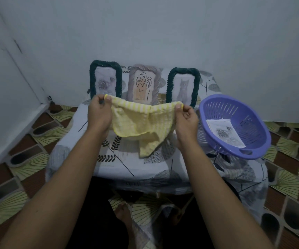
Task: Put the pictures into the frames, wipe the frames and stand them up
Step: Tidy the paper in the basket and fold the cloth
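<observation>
- Between the fingertips of both hands, a yellow cloth (138,121) hangs by its top edge, sagging in the middle. One lower corner droops towards the table (113,164); contact there cannot be told.
- Just beyond the fingers, three frames stand upright in a row near the wall.
- Behind the left fingers: rose frame (105,80). Behind the gap between the hands: leaf frame (143,83). Behind the right fingers: cat frame (182,85).
- All three frames have pictures in them. The cloth's top edge hides their lower edges from this view.
- Cloth: soft waffle-like weave, pale yellow, with a white-striped band along the top.
- Rose and cat frames: dark green, thick twisted rope-like border, rounded corners. Leaf frame: pale mauve-grey border with a brushed grain.
- Table: draped in a white cover printed with grey and black leaves.
- Left hand (99,114): fingers (107,98) curled, thumb and forefinger pinching the cloth's left top corner.
- Right hand (185,117): fingers (178,106) curled, pinching the right top corner the same way.
- Outward of the right fingers, near but apart: a purple basket (249,121) of slotted plastic, oval, tilted over the table edge.
- A loose print (225,133) with a grey rose lies flat inside the basket.
</observation>
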Tool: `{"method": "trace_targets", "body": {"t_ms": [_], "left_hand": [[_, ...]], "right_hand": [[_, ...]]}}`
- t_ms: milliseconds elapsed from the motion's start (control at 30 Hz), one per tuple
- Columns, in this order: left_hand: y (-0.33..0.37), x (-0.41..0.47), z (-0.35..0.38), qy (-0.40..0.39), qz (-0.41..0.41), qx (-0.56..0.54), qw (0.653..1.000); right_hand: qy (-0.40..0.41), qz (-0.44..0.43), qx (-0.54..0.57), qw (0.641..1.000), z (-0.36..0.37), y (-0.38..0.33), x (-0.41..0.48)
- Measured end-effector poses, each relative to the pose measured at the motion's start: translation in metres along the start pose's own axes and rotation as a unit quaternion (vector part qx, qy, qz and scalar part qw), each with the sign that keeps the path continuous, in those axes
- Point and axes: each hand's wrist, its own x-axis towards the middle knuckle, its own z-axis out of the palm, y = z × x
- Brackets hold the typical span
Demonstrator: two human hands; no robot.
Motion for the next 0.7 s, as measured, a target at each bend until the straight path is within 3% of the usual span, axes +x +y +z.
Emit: {"method": "trace_targets", "body": {"t_ms": [367, 567, 700], "left_hand": [[0.024, 0.010, -0.025, 0.060, 0.010, -0.086, 0.994], [0.034, 0.006, -0.031, 0.004, 0.021, -0.151, 0.988], [0.042, 0.003, -0.032, -0.087, 0.014, -0.209, 0.974]], "right_hand": [[0.053, -0.012, 0.042, 0.998, -0.002, -0.033, 0.016], [0.040, -0.025, 0.069, 0.996, -0.007, -0.043, 0.018], [0.018, -0.036, 0.088, 0.995, -0.016, -0.045, 0.020]]}}
